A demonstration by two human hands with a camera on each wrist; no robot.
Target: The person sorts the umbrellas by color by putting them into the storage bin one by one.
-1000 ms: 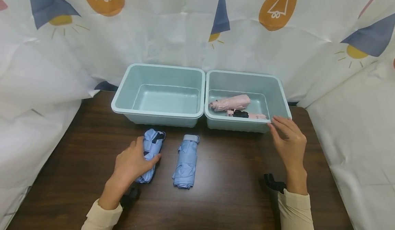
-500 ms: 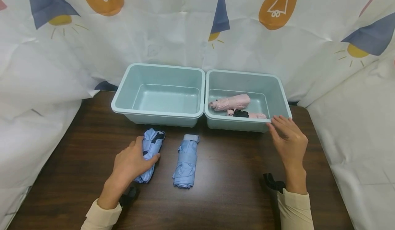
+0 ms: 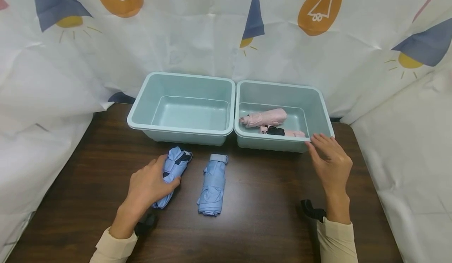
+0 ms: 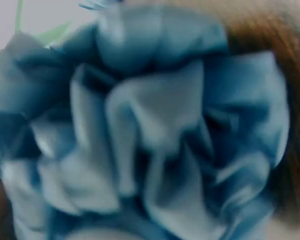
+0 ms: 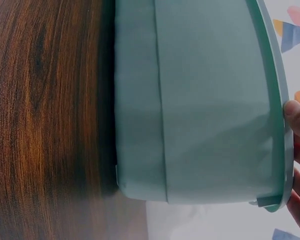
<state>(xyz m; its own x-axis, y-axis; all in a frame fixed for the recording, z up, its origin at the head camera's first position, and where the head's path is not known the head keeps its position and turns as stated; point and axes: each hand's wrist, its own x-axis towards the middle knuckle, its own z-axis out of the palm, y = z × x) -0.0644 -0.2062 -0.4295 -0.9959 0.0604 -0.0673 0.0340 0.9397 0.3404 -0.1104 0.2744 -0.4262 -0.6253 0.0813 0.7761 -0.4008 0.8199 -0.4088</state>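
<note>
My left hand (image 3: 146,182) grips a folded light-blue umbrella (image 3: 176,164) with dark patches on its upper part, thumb on its right side. The bunched cloth end of that blue umbrella (image 4: 150,110) fills the left wrist view, blurred. A second folded blue umbrella (image 3: 213,186), with a pale cap at its far end, lies just to the right on the table. At the right, my right hand (image 3: 332,163) pinches the near right corner of the right-hand pale-green bin (image 3: 272,143). Its thumb (image 5: 297,117) presses the outside of the rim, with the other fingers beyond it.
Two folded pink umbrellas lie in the right bin, one (image 3: 268,117) behind another (image 3: 294,133) with a black part. A matching bin (image 3: 183,137) stands against it on the left. The dark wood table (image 3: 261,208) backs onto a patterned white cloth (image 3: 197,31).
My left hand has shifted slightly left, and the blue umbrella has tilted a little, its far end moving right. The right hand stays at the bin's corner.
</note>
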